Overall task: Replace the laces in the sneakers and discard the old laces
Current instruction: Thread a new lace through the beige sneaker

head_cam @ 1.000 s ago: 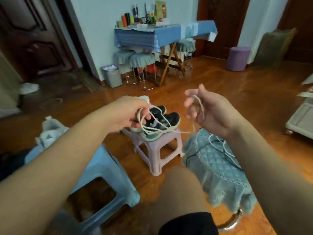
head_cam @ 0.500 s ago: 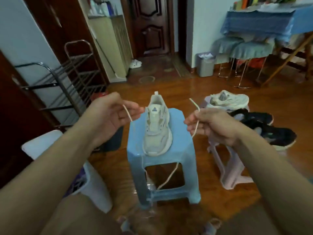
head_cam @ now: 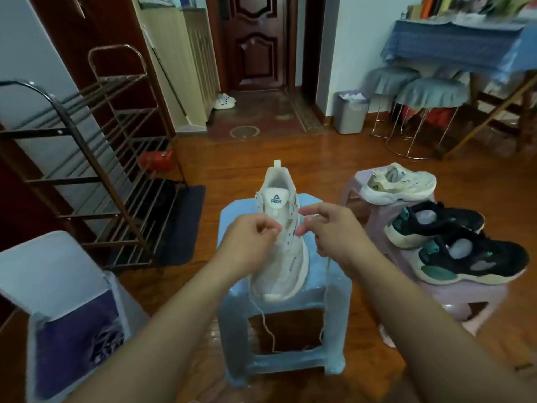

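A cream sneaker [head_cam: 283, 251] lies on a light blue plastic stool [head_cam: 328, 289], toe toward me, with no lace in its eyelets. A cream lace [head_cam: 327, 289] hangs in a long loop below both hands, down past the stool's front. My left hand [head_cam: 250, 239] pinches one end of the lace beside the sneaker's left eyelets. My right hand [head_cam: 334, 231] pinches the other end at the right eyelets. The matching cream sneaker [head_cam: 398, 184] and a black and teal pair [head_cam: 453, 242] sit on a pink stool [head_cam: 465, 298] to the right.
A bin with a white lid and purple liner [head_cam: 66, 315] stands at the lower left. A metal shoe rack [head_cam: 96, 158] fills the left side. A grey waste bin [head_cam: 350, 113], cushioned stools [head_cam: 430, 94] and a blue-clothed table [head_cam: 453, 50] stand at the back right.
The view swung left from the black pair to the cream sneaker on the blue stool. Both hands have come down and together, bringing the lace ends to the sneaker's eyelets.
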Motion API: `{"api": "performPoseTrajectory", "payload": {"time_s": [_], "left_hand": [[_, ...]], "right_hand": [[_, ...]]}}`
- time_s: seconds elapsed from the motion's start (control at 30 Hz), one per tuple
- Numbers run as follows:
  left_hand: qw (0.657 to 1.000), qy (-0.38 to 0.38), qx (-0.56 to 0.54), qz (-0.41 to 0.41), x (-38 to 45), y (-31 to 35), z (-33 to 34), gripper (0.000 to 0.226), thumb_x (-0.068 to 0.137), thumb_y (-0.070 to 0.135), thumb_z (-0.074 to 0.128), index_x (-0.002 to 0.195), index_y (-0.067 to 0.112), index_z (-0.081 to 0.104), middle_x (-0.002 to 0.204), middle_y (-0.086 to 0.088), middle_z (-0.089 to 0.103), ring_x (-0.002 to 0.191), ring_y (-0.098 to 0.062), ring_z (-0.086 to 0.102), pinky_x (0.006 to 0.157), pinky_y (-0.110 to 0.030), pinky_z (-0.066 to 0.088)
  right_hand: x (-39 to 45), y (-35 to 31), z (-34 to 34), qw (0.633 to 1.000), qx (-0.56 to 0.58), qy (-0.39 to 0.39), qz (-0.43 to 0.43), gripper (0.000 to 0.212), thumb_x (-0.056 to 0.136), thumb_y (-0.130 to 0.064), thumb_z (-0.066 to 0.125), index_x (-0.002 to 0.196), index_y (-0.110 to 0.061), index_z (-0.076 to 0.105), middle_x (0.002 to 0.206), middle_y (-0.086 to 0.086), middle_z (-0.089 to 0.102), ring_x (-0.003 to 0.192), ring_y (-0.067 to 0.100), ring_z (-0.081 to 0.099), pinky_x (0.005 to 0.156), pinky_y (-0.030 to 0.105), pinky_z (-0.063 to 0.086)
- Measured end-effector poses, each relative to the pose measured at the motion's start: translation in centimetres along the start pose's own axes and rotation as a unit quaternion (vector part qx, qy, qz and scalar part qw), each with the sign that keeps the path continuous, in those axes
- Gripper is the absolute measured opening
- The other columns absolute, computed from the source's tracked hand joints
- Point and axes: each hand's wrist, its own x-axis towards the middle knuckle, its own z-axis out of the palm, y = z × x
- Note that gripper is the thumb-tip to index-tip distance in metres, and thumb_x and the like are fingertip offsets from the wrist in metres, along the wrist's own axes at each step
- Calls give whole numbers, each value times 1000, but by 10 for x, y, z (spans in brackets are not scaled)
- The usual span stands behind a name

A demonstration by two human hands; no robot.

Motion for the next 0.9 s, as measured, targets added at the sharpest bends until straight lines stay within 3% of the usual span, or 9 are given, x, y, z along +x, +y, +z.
{"api": "performPoseTrajectory", "payload": {"time_s": [0.1,0.2,0.33,0.53,0.7,0.8,0.9], "left_hand": [[981,34,173,83,8,-9,14,18,99,26,59,109,31,74,108,13,68,98,-10,63,79,-26,50],[968,21,225,109,19,-9,13,21,99,20,58,105,33,74,109,11,65,98,-14,62,83,-34,54],[975,-49,205,74,31,-8,9,24,96,19,62,87,37,74,98,14,69,92,-11,64,82,-29,54],[988,-62,140,38,38,-10,8,23,94,17,67,86,34,80,85,20,67,86,-1,62,72,-18,50],[993,-62,98,38,37,-14,9,26,95,18,68,83,39,77,89,21,66,88,-4,62,78,-25,55],[994,-60,84,37,37,-17,12,28,94,19,70,79,42,76,93,19,69,93,-4,63,83,-26,56],[996,-71,48,24,36,-17,12,22,94,18,71,84,36,79,95,14,71,94,-5,62,79,-22,53]], "right_hand": [[-3,5,2,1000,9,-7,9,13,102,-8,53,103,-14,64,84,7,77,55,20,65,56,32,55],[-7,16,6,998,-34,-5,52,13,99,-3,56,92,-8,66,78,11,75,61,22,71,59,31,58],[-10,22,8,995,-93,24,42,11,93,-7,67,82,-7,70,72,11,73,61,20,70,58,27,60],[1,34,24,977,-190,94,-2,20,89,-30,72,70,-25,69,63,-5,69,69,16,68,71,41,60],[1,33,26,980,-188,68,9,21,88,-28,75,68,-28,69,65,-7,68,67,13,66,70,39,59],[0,33,31,977,-186,95,33,20,91,-32,73,73,-24,69,69,-6,69,68,13,66,64,34,57],[-4,33,40,973,-194,118,43,18,94,-34,68,80,-24,67,76,-8,66,72,8,60,57,24,42]]}}
